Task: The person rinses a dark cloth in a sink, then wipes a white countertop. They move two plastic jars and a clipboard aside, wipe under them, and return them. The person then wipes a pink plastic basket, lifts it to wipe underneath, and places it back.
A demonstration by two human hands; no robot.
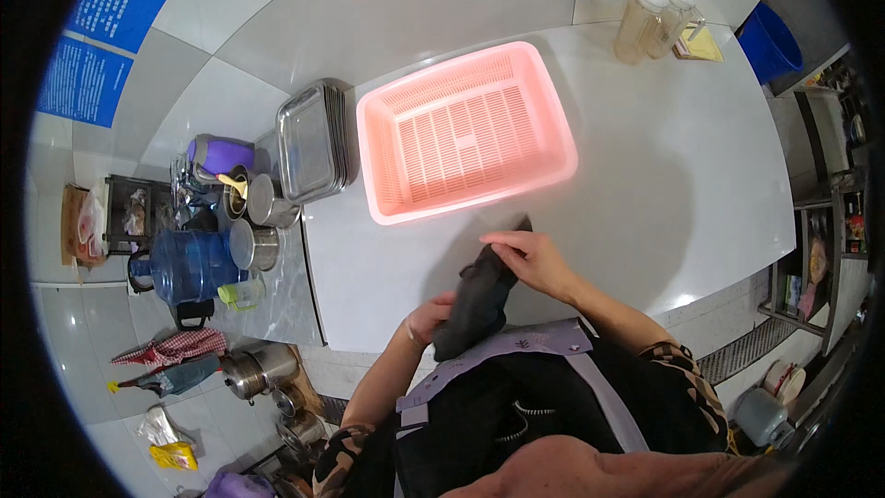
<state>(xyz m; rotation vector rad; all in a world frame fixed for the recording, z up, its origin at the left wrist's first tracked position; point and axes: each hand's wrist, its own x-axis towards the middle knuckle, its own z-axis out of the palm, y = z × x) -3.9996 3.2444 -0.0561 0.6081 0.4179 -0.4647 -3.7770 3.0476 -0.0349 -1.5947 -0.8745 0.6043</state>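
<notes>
A dark grey cloth [473,308], folded or bunched and slightly blurred, hangs between my hands near the front edge of the white tabletop [636,221]. My right hand [532,263] pinches its upper end between thumb and fingers, and a dark tip sticks out beyond them. Lower down, my left hand [432,318] grips the cloth's left side, with some fingertips hidden behind it. Just beyond the cloth stands a pink plastic basket [470,200], its slotted bottom visible; neither hand touches it.
Stacked metal trays [311,145] stand left of the basket. Lidded steel canisters [256,245], a blue water bottle [193,266] and a green-lidded cup [242,292] crowd the left counter. Two plastic pitchers [639,28] stand back right, by a blue bin [771,45].
</notes>
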